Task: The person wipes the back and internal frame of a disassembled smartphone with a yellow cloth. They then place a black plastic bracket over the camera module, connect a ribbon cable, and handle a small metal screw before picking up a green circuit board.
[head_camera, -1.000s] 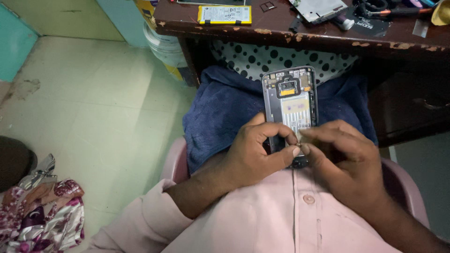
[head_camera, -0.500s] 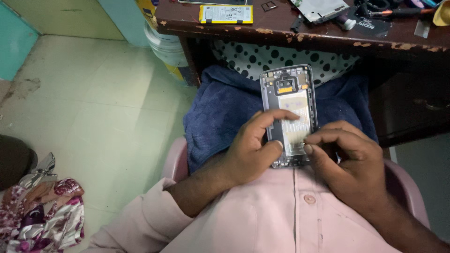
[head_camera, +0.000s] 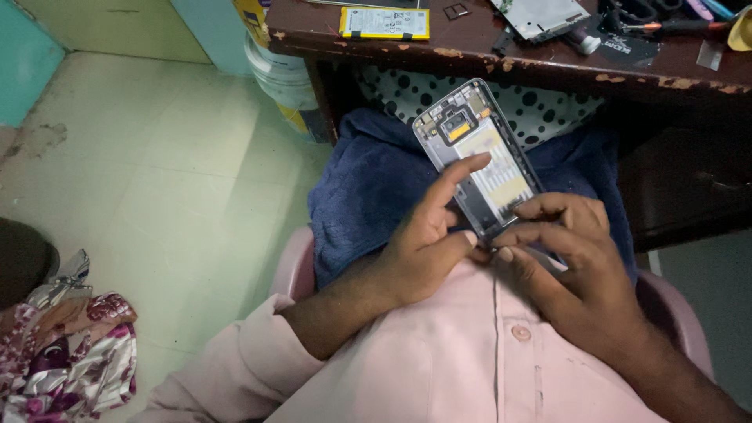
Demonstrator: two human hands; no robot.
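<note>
We sit at a worn dark desk [head_camera: 486,59] with the pale floor [head_camera: 157,180] to our left, a bucket [head_camera: 286,86] by the desk leg and a patterned cloth [head_camera: 70,352] lying at the lower left. On the desk lie a yellow-labelled battery [head_camera: 384,22], a loose back plate [head_camera: 540,16] and some tools [head_camera: 666,23]. Over our lap and a blue towel [head_camera: 368,188] we hold an opened phone [head_camera: 478,157], tilted with its camera end toward the desk and its inner frame facing us. Our left hand [head_camera: 427,243] is closed on the phone's lower left edge, thumb at the bottom corner and forefinger stretched flat across the frame. Our right hand [head_camera: 576,266] is closed at the phone's bottom right corner, fingertips pinched together there; we cannot tell whether they grip a small part or only press the edge, since the fingers hide it. To do this well, we judge that the left grip should brace the frame steadily while the right fingertips work lightly at the corner, keeping the phone over the towel so that anything loose falls softly.
</note>
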